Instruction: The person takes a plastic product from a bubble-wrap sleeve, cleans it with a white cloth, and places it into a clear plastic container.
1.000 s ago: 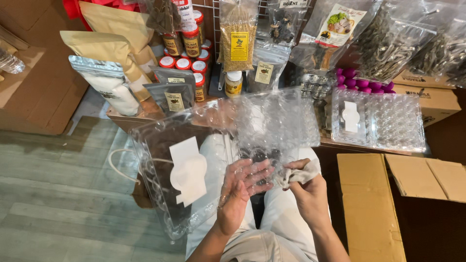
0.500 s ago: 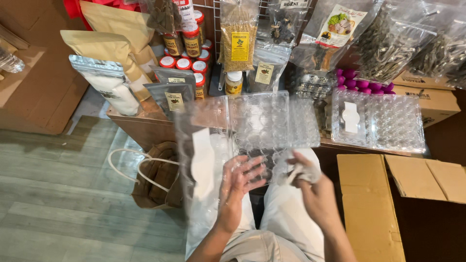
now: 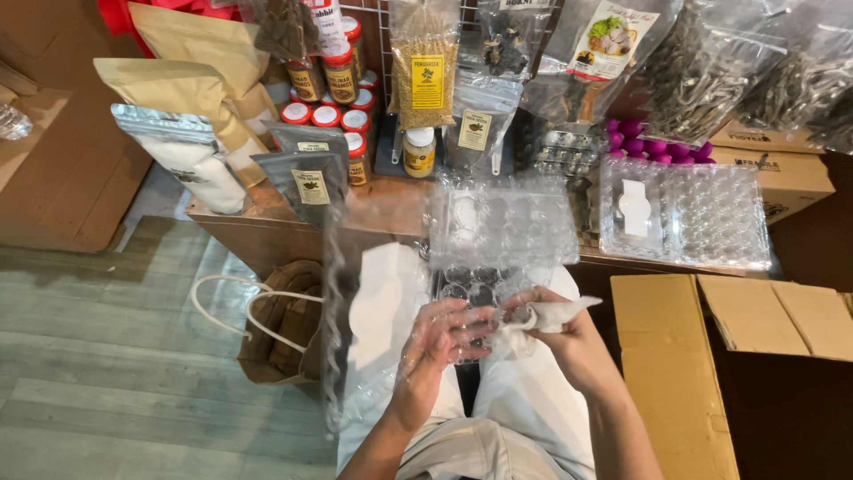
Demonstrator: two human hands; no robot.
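- Left hand (image 3: 442, 342): fingers spread and curled against the underside of a clear plastic egg tray (image 3: 498, 253), gripping its near edge. The hand is seen through a sheet of clear plastic.
- Right hand (image 3: 569, 342): closed around a crumpled white cloth (image 3: 542, 318), pressed against the near end of the tray. One end of the cloth sticks out to the right past the thumb.
- Egg tray: held above the person's lap, in front of the tabletop (image 3: 391, 209). Its long axis runs away from the person, near end at the hands, far end tilted up toward the tabletop edge. The cups in its near part look dark, probably from the gap between the legs showing through.
- Clear plastic bag (image 3: 364, 302): hangs to the left of the tray, over the left forearm, with a white label inside it. Whether it is joined to the tray cannot be told.
- On the tabletop: a second clear egg tray (image 3: 684, 213) lies flat at right, long axis left to right, purple eggs (image 3: 653, 142) behind it, red-capped jars (image 3: 333, 116) and grey pouches (image 3: 306, 173) at left.
- On the floor: a brown paper bag with white handles (image 3: 280, 324) left of the knees; an open cardboard box (image 3: 729, 356) at right.
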